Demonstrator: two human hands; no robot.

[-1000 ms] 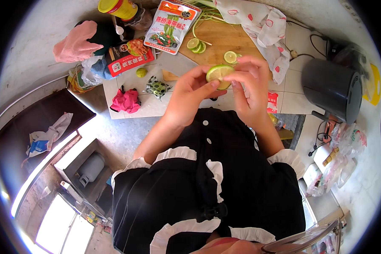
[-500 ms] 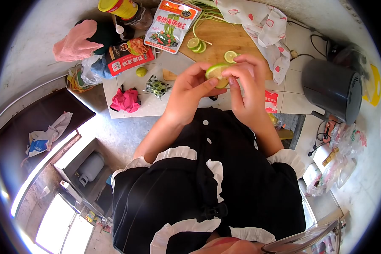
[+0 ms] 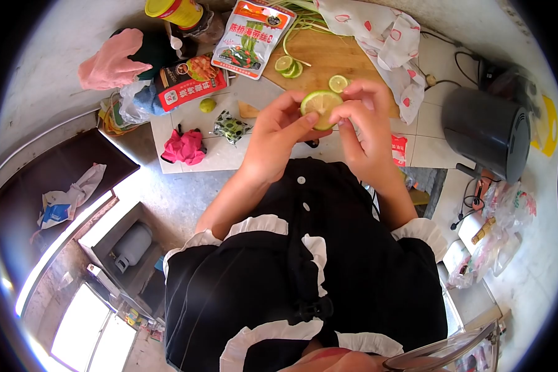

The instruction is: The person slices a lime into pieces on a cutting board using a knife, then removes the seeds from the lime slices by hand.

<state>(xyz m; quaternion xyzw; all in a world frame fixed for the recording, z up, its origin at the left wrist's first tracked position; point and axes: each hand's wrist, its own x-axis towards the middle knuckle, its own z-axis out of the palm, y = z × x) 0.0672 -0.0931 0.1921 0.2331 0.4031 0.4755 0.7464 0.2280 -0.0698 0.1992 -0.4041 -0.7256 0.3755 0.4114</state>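
Note:
My left hand (image 3: 278, 129) pinches a cut lime (image 3: 322, 106) between thumb and fingers, its pale round face turned up towards me. Close to the lime's right edge is my right hand (image 3: 367, 118), thumb and a fingertip pinched together; whatever is between them is too small to make out. Below the hands' far side lies a wooden cutting board (image 3: 328, 53). On it rest several lime slices (image 3: 286, 66) and another cut lime piece (image 3: 338, 83). A knife blade (image 3: 258, 90), partly hidden by my left hand, lies at the board's left edge.
A whole lime (image 3: 208, 105), a pink cloth bundle (image 3: 184, 147) and a patterned bag (image 3: 230, 127) lie left on the counter. Behind them stand a red box (image 3: 192, 80) and a food packet (image 3: 252, 38). A dark grey appliance (image 3: 487, 133) is on the right.
The cut lime has tilted so that its round cut face shows more fully. My right fingers have drawn slightly right, away from the lime's face.

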